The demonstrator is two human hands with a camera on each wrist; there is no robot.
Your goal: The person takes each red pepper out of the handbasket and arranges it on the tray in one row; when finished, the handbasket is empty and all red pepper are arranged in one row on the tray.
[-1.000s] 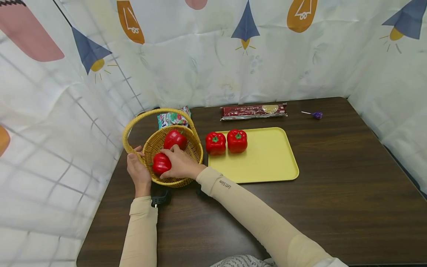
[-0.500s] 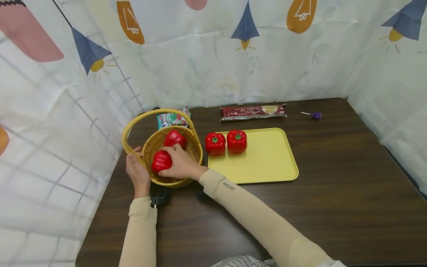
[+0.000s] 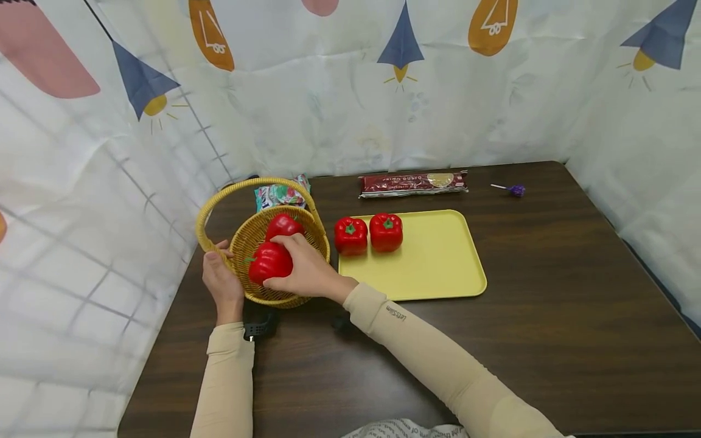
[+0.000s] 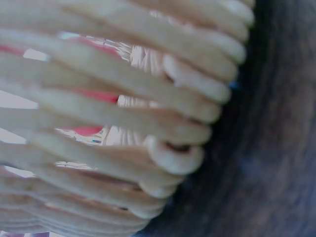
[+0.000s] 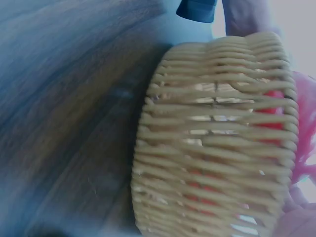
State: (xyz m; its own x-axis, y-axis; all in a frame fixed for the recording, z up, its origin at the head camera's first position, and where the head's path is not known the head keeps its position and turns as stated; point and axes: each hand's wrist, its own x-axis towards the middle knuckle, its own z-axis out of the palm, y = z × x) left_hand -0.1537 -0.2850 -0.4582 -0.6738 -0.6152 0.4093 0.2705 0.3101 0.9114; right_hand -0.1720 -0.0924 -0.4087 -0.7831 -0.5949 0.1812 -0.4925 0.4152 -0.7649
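In the head view, a yellow wicker basket (image 3: 324,246) with a tall hoop handle stands at the table's left. My left hand (image 3: 223,286) grips its left rim near the handle's base. With my right hand (image 3: 312,271) I hold a red bell pepper (image 3: 270,263) at the basket's mouth, its green stem pointing left. Behind it, another red bell pepper (image 3: 283,225) lies inside the basket. The left wrist view is filled by blurred basket weave (image 4: 123,108). In the right wrist view, the held pepper (image 5: 305,123) shows past the basket's rim, beside part of my right hand.
Right of the basket lies a yellow tray (image 3: 432,261) with two red bell peppers, one at left (image 3: 350,236) and one beside it (image 3: 386,232). Along the back are a colourful snack bag (image 3: 268,198), a dark red spaghetti packet (image 3: 413,184) and a purple lollipop (image 3: 516,190). A printed curtain hangs behind.
My right hand has raised the bell pepper and shifted it slightly right; its stem now shows at the left. My left hand keeps its hold on the basket.
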